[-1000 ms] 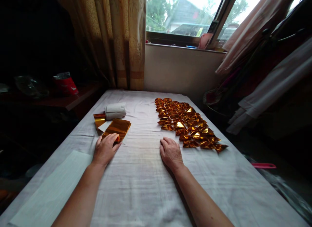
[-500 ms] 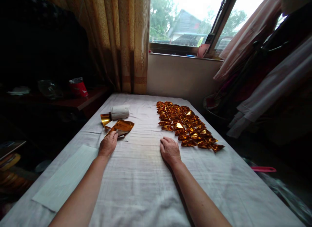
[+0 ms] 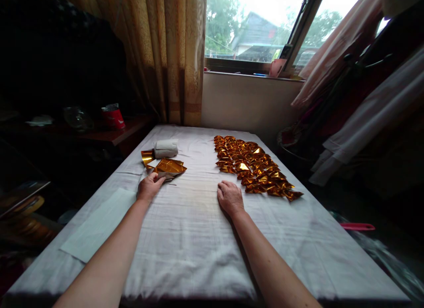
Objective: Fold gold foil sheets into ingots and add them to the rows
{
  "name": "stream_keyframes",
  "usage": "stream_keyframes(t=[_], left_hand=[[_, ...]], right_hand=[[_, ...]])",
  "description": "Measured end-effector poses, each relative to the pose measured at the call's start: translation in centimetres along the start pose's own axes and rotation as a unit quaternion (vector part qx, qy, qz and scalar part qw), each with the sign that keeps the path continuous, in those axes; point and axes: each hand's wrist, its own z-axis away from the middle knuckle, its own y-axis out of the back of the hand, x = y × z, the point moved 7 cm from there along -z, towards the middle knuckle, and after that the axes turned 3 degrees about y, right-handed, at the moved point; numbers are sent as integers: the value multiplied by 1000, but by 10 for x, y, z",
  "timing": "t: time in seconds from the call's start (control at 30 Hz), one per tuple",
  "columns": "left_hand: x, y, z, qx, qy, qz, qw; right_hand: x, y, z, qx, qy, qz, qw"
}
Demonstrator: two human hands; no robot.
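My left hand [image 3: 149, 185] is at the near edge of a loose stack of gold foil paper [image 3: 170, 166], thumb and fingers closed on it. The stack's lower sheets show a pale underside. Just behind it lie a rolled piece of gold foil [image 3: 147, 156] and a white roll [image 3: 166, 148]. My right hand [image 3: 231, 197] rests on the white cloth [image 3: 185, 246] with its fingers curled in and nothing visible in them. Beyond it, to the right, several folded gold foil pieces [image 3: 245, 167] lie in rows, apart from the hand.
A flat pale sheet [image 3: 102, 224] lies beside my left forearm. To the left, a dark side table [image 3: 129, 131] holds a red container [image 3: 113, 117] and a clear glass jar [image 3: 77, 118]. Clothes [image 3: 364, 127] hang at the right, near a pink handle [image 3: 357, 227].
The upper foil sheet has come down flatter on the stack, and my left hand has shifted slightly at its near edge. The view has tilted a little; my right hand stays in place.
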Motion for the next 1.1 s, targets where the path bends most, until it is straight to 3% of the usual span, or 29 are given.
stream_keyframes(t=[0.27,0.7,0.83,0.97,1.1], left_hand=[[1,3,0,2,5,-16,1000],[6,2,2,9,-70,-49,996],[21,8,15,47,-138,-49,988],[49,18,38,67,-239,-42,968],[82,19,62,45,-336,-45,940]], right_hand=[[-1,1,1,4,11,-4,1000],[4,-1,0,24,17,-22,999],[3,-2,1,28,18,-24,999],[1,-1,2,44,33,-26,998],[-10,12,9,141,92,-25,985]])
